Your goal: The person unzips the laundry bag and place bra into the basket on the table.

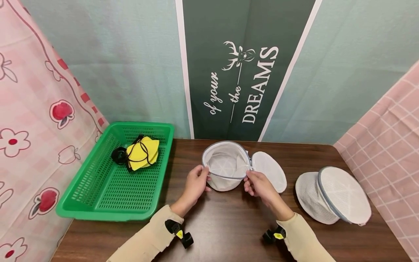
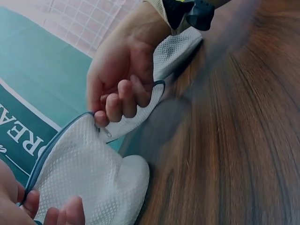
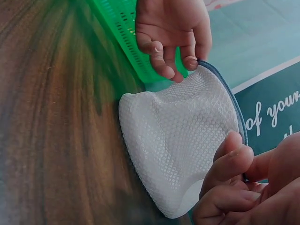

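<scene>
A white mesh laundry bag (image 1: 226,183) with a grey-blue zip rim stands on the table, its round mouth facing up and its lid (image 1: 269,171) folded out to the right. My left hand (image 1: 195,183) pinches the rim at the left front between thumb and fingers. At the right front, near the lid's hinge, my right hand (image 1: 260,185) pinches the same rim. In the right wrist view the mesh side (image 3: 178,126) sags between both hands. Inside the bag only its pale bottom and walls show.
A green plastic basket (image 1: 157,198) sits at the left, holding yellow pieces (image 1: 148,149) tangled with a black cord and a round black item (image 1: 119,155). Another white mesh bag (image 1: 311,196), its lid (image 1: 343,193) tilted on it, lies at the right. Curtains surround the wooden table (image 1: 229,225).
</scene>
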`<state>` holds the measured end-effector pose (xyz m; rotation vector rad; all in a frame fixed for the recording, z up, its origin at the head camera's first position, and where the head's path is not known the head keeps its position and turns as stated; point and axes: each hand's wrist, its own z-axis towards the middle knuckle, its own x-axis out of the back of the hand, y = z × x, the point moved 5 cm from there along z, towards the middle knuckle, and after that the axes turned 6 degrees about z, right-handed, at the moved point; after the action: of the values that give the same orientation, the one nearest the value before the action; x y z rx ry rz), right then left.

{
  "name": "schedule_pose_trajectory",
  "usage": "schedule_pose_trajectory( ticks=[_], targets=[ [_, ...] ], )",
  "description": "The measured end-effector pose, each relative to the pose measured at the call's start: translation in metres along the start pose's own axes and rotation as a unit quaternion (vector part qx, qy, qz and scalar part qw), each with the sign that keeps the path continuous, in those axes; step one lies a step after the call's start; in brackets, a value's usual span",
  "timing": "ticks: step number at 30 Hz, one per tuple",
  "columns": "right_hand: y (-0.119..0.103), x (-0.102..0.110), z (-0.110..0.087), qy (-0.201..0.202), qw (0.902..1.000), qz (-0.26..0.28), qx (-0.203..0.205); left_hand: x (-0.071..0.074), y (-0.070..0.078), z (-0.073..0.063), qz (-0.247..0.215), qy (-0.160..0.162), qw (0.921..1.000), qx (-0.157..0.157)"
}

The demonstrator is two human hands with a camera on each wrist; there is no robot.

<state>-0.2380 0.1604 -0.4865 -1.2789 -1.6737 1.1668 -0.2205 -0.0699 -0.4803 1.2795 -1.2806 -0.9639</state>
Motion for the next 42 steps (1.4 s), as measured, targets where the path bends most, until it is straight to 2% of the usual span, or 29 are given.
schedule_pose_trajectory(
  ticks=[8,14,22,34,42],
  targets=[
    [-0.005,-0.001,0.013,0.004,1.0000,0.002,0.000,-0.010,0.003,0.006,-0.044,0.040,0.9982,0.006],
    [-0.008,-0.002,0.022,0.003,1.0000,-0.002,0.003,-0.012,0.004,0.013,-0.066,0.062,0.9958,0.013],
    [-0.010,0.002,0.037,0.001,0.9999,-0.014,0.003,-0.015,0.008,0.022,-0.077,0.070,0.9945,0.012],
    [-0.015,0.002,0.053,-0.001,0.9995,-0.029,-0.010,-0.014,0.005,0.036,-0.107,0.090,0.9899,0.022],
    [-0.016,0.004,0.058,0.001,0.9996,-0.022,-0.017,-0.012,0.004,0.041,-0.103,0.093,0.9902,0.009]
  ],
)
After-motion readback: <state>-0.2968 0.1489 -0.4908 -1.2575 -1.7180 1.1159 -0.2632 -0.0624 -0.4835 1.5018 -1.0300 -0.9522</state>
